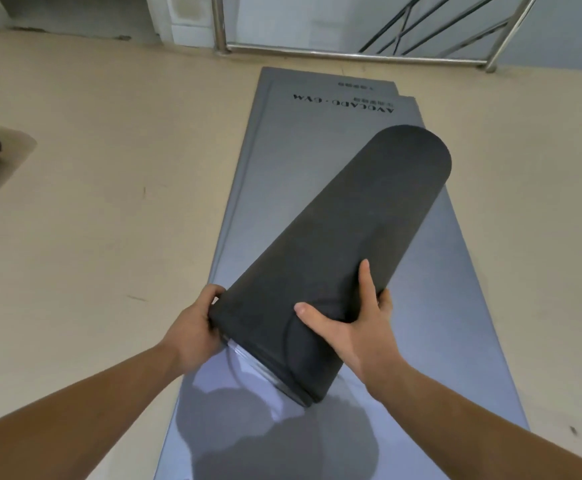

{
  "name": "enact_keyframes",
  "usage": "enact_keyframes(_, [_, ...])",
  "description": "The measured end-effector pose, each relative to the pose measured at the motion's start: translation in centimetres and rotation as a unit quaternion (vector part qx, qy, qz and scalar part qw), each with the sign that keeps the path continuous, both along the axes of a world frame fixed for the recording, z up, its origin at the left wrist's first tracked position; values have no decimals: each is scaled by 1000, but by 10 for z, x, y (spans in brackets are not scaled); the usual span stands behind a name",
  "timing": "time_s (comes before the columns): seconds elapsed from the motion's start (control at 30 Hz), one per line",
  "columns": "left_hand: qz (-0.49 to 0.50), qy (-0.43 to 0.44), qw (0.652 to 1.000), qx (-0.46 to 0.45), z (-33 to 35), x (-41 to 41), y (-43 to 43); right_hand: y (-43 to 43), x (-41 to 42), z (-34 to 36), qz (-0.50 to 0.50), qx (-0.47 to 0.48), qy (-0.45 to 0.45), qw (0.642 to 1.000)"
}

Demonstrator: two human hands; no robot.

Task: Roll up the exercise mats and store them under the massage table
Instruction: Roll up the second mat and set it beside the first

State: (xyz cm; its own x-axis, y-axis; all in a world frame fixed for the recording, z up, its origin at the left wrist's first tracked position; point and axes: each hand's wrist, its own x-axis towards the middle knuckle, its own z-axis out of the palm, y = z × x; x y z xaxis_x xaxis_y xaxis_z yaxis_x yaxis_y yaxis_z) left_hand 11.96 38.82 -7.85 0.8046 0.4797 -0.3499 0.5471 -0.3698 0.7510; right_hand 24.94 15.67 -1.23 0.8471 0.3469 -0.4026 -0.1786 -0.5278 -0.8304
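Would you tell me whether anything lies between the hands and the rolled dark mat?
Nothing visible does: the left hand and right hand grip the near end of the rolled dark grey foam mat, held over the flat blue-grey mats. The massage table is out of view.

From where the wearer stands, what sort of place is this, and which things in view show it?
Probably a gym or exercise studio: flat grey foam mats printed "AVOCADO·GYM" lie stacked on the beige floor, a rolled dark grey foam mat is held over them, and a steel handrail runs behind.
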Motion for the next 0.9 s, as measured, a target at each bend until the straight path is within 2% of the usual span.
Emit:
enact_keyframes(0.1, [-6, 0, 1000, 11, -5, 1, 8, 6, -18, -2, 9, 0, 7, 1000])
enact_keyframes(0.17, [16, -22, 999, -31, -6, 2, 10, 14, -20, 3, 7, 7, 4, 1000])
enact_keyframes(0.23, [20, -19, 1000, -1, 1, -3, 18, 26, -19, 9, 6, 12, 8, 1000])
enact_keyframes(0.3, [43, -11, 999, -14, 7, -12, 30, 42, -22, 12, 24, 2, 16, 1000])
enact_keyframes(0.5, [156, 23, 986, -58, 2, -86, 69, 125, -41, 25, 168, -50, 3, 985])
enact_keyframes(0.6, [212, 41, 974, -66, -1, -122, 86, 174, -49, 31, 247, -78, 5, 966])
enact_keyframes(0.73, [290, 56, 952, -76, -5, -185, 119, 231, -85, 25, 335, -68, 25, 939])
enact_keyframes(0.9, [317, 92, 944, -10, 10, -266, 159, 287, -157, 10, 375, -39, 22, 926])
